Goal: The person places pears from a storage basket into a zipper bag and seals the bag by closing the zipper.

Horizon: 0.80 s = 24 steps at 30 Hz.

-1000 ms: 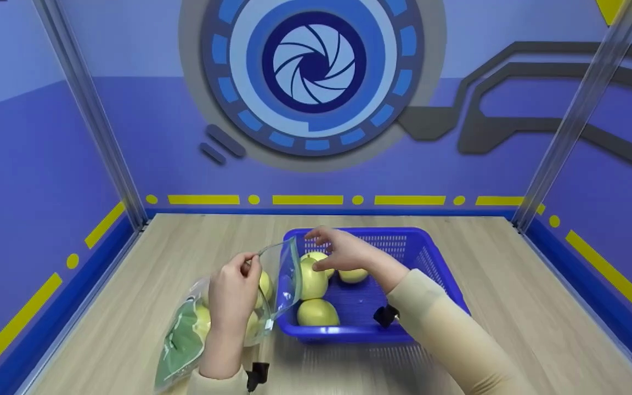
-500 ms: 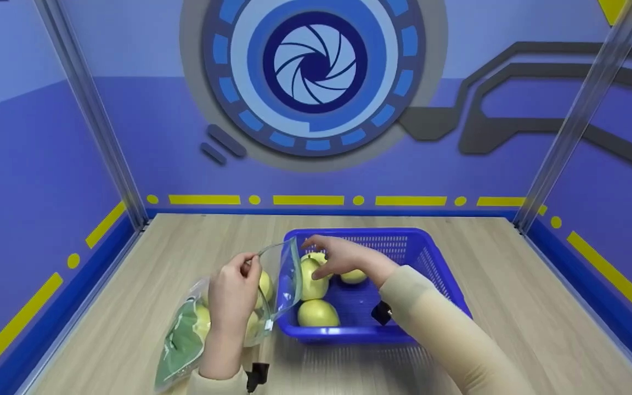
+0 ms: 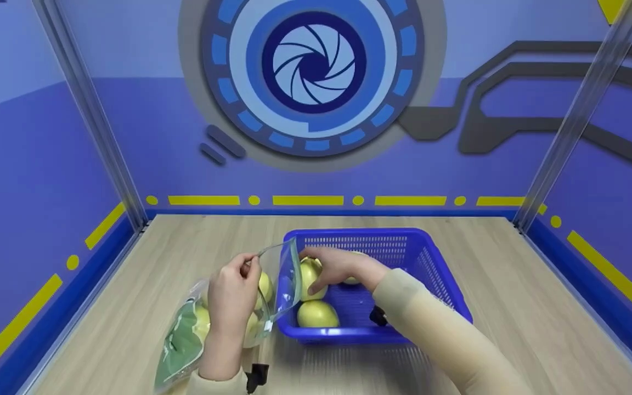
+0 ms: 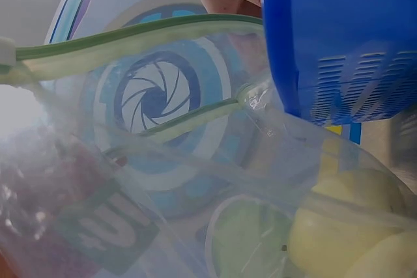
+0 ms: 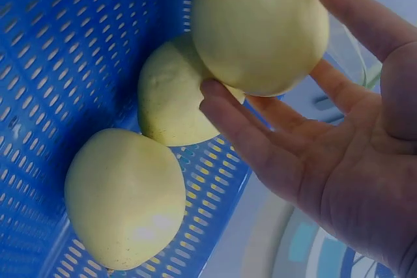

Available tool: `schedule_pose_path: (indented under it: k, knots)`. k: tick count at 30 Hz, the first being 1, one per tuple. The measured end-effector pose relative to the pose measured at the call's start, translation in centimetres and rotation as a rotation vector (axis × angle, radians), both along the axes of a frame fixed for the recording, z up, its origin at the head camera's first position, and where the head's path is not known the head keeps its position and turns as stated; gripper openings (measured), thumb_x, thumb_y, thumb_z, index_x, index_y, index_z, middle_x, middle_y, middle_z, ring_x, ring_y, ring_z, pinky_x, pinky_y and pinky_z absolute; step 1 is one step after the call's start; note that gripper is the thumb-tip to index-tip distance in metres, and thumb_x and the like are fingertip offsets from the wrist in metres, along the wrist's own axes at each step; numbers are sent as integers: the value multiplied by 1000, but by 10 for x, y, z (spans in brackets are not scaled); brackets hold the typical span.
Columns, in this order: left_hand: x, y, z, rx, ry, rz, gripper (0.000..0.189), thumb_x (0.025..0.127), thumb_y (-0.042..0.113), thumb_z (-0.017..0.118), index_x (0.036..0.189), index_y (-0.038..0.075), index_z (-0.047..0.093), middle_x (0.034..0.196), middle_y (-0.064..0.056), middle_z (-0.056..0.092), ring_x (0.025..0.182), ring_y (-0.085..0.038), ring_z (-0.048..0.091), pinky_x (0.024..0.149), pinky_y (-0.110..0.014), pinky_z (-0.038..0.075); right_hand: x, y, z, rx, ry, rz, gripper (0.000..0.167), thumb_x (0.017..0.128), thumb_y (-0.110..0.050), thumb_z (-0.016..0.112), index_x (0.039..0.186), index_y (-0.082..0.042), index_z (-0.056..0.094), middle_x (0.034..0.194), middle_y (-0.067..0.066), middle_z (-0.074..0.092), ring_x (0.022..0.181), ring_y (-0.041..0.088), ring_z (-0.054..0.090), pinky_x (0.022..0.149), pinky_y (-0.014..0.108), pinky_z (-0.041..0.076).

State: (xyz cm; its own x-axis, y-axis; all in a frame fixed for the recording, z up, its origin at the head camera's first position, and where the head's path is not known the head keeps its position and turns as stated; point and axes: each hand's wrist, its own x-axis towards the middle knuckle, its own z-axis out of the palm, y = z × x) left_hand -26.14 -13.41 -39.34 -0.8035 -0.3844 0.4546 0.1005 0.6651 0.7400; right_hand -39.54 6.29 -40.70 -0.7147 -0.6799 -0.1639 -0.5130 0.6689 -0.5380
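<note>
My left hand (image 3: 232, 299) pinches the upper edge of a clear zip bag (image 3: 179, 343) with a green print. The bag's mouth gapes toward the basket, and several yellow-green apples (image 4: 348, 226) lie inside it. Over the left side of the blue basket (image 3: 349, 332), my right hand (image 3: 346, 266) has its thumb and fingers around an apple (image 5: 260, 30). The thumb touches one side of it and fingertips the other. Another apple (image 3: 317, 314) lies nearer the front rim. Further apples (image 5: 125, 200) rest against the perforated basket wall, partly hidden by the right hand in the head view.
A wooden tabletop (image 3: 513, 307) carries both the bag and the basket. The bag's mouth overlaps the basket's left rim. Blue printed panels (image 3: 151, 137) enclose the back and sides, with metal posts (image 3: 574, 120) at the corners.
My right hand has come down and toward me onto the apple at the basket's left side, its thumb now lower on the fruit. The left hand and the bag stay in place.
</note>
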Motion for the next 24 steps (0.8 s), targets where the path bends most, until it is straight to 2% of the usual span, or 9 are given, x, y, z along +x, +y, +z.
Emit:
schedule_pose_path:
  k: [5,14,21,24]
  knots:
    - [0,0,0,1,-13,0,17,97,14,66,100,2,77,71,-5,66,58,-14,51,57,-30,42,1,-3,-5,0,-6,-12,69,80,-19,88,141,-16,56,142,9,59,132,28,54,114,49,42]
    - [0,-1,2,1,-13,-2,17,97,14,65,99,2,77,71,-5,66,58,-14,51,57,-30,42,1,-5,-7,43,68,4,68,77,-25,90,136,-18,58,132,11,59,115,25,58,103,48,49]
    - [0,0,0,7,-17,1,17,97,14,66,99,2,77,71,-6,65,58,-15,51,57,-30,43,-1,-4,-11,16,60,12,67,75,-22,89,134,-18,58,128,9,58,109,22,57,98,45,50]
    - [0,0,1,6,-10,-3,16,97,13,66,99,1,77,71,-6,65,58,-15,50,57,-29,42,-2,-3,-11,-28,39,11,67,74,-18,89,134,-18,58,127,8,61,109,22,57,98,44,51]
